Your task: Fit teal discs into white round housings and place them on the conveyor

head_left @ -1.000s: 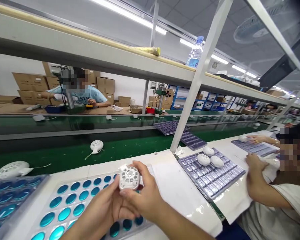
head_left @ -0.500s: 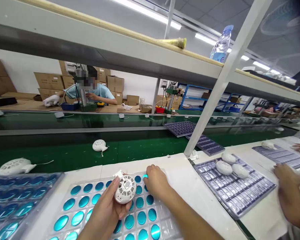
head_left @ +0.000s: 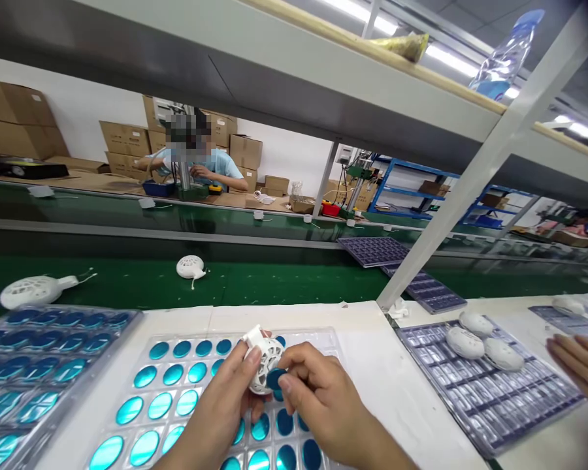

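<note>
The white vented case (head_left: 271,352) is up off the worktop (head_left: 367,372), held above the clear tray (head_left: 318,338) of blue discs, nearer that tray's far edge than its near one. The left hand (head_left: 227,393) has it clamped between thumb and fingers from the left, its short stub (head_left: 253,336) pointing up and toward the worktop's far edge, so the long axis slants from stub at far left to round body at near right. The vented face is turned toward the right hand (head_left: 326,395), whose thumb and forefinger are pinched together on one dark blue disc (head_left: 274,378). That disc sits just before the lower right part of the face — the case lies left of and slightly beyond the right fingertips. The right hand is on the open, vented side; the left bears the case from the opposite side. Whether disc and case actually touch I can't tell, since the fingers crowd the view there. A second disc tray (head_left: 136,321) rests at the worktop's left end.
</note>
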Motion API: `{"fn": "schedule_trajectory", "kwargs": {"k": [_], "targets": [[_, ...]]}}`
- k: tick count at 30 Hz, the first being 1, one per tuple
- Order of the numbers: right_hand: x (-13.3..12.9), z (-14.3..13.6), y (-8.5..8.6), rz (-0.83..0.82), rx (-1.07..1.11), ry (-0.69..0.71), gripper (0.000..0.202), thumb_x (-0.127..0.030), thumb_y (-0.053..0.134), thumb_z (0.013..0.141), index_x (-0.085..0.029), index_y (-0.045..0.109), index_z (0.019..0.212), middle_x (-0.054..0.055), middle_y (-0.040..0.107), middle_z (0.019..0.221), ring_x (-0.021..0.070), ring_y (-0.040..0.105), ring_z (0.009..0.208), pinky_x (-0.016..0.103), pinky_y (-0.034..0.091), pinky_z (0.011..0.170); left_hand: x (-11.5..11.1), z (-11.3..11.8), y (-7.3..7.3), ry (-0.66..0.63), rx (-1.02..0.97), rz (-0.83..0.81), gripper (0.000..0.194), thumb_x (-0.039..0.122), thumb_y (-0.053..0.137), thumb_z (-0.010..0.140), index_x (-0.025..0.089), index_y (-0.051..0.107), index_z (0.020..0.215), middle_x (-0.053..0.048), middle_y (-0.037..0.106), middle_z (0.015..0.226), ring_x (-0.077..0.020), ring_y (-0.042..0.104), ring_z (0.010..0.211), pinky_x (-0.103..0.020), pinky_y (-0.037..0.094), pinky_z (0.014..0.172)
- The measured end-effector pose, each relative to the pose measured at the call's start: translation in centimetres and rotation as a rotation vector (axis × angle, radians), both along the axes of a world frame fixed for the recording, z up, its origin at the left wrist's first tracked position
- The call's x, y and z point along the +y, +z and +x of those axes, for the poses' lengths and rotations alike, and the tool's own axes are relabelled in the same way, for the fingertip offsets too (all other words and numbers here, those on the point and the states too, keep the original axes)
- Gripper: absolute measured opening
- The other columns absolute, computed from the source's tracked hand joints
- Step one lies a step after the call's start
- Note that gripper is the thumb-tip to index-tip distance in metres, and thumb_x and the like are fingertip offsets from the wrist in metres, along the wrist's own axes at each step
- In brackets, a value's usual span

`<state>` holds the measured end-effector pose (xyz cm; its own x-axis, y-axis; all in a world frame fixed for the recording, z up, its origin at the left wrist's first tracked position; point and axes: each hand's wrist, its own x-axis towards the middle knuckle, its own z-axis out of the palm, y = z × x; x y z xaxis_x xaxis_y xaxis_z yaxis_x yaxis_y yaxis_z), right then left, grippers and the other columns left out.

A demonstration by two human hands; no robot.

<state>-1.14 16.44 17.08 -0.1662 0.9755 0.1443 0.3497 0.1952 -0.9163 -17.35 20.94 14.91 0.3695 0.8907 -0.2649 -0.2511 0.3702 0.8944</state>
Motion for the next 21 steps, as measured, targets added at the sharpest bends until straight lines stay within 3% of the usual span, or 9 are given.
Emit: {"fn": "schedule_trajectory", "kwargs": {"k": [4,9,14,16,18,21], "targets": [[0.4,0.0,-0.2,0.068,-0.151,-0.033,0.009,-0.028,0.049,0.096,-0.025,0.058,0.096,-0.005,0.057,0.066,0.0146,0.054,0.059,0.026,0.040,0.062,0.0,-0.2,-0.3,-0.045,0.050,0.044,0.034,0.056,0.061,0.085,0.023,0.061,0.092,0.004,0.055,0.071,-0.0120,0.046,0.055,-0.025,0.043,0.051],[0.3,0.0,-0.2,0.059,-0.174,-0.060,0.009,-0.027,0.048,0.096,-0.026,0.057,0.098,-0.004,0.057,0.067,0.0159,0.055,0.062,0.027,0.040,0.064,-0.1,-0.2,0.1,-0.052,0.035,0.034,0.040,0.055,0.064,0.084,0.027,0.062,0.113,0.004,0.054,0.072,-0.0130,0.045,0.054,-0.025,0.043,0.051],[0.7,-0.1,-0.5,0.025,-0.143,-0.064,0.012,-0.026,0.053,0.094,-0.026,0.058,0.104,-0.007,0.049,0.063,0.0139,0.048,0.057,0.025,0.035,0.057,-0.7,-0.2,0.0,-0.008,0.099,0.089,0.047,0.057,0.064,0.082,0.026,0.060,0.118,0.002,0.058,0.068,-0.0142,0.047,0.054,-0.025,0.044,0.053],[0.9,0.0,-0.8,-0.035,-0.112,-0.118,0.029,-0.031,0.060,0.091,-0.028,0.055,0.119,-0.008,0.042,0.061,0.0140,0.044,0.056,0.025,0.033,0.055,-0.9,-0.1,0.0,-0.021,0.085,0.106,0.052,0.055,0.070,0.079,0.026,0.057,0.120,0.002,0.059,0.066,-0.0131,0.047,0.053,-0.024,0.041,0.050],[1.1,-0.1,-1.1,-0.084,-0.006,-0.160,0.055,-0.041,0.068,0.087,-0.028,0.045,0.135,-0.006,0.048,0.072,0.0150,0.048,0.064,0.025,0.038,0.059,-1.1,-0.1,0.3,-0.039,0.001,0.054,0.054,0.051,0.072,0.077,0.024,0.055,0.120,0.002,0.060,0.065,-0.0112,0.044,0.050,-0.022,0.038,0.047],[0.8,-0.9,-1.1,-0.156,0.320,0.049,0.071,-0.059,0.062,0.087,-0.031,0.035,0.145,0.003,0.056,0.103,0.0167,0.057,0.073,0.030,0.048,0.069,-1.6,-0.1,1.0,-0.024,-0.143,-0.061,0.051,0.048,0.071,0.078,0.022,0.056,0.120,0.001,0.059,0.061,-0.0101,0.042,0.045,-0.022,0.036,0.045]]}}
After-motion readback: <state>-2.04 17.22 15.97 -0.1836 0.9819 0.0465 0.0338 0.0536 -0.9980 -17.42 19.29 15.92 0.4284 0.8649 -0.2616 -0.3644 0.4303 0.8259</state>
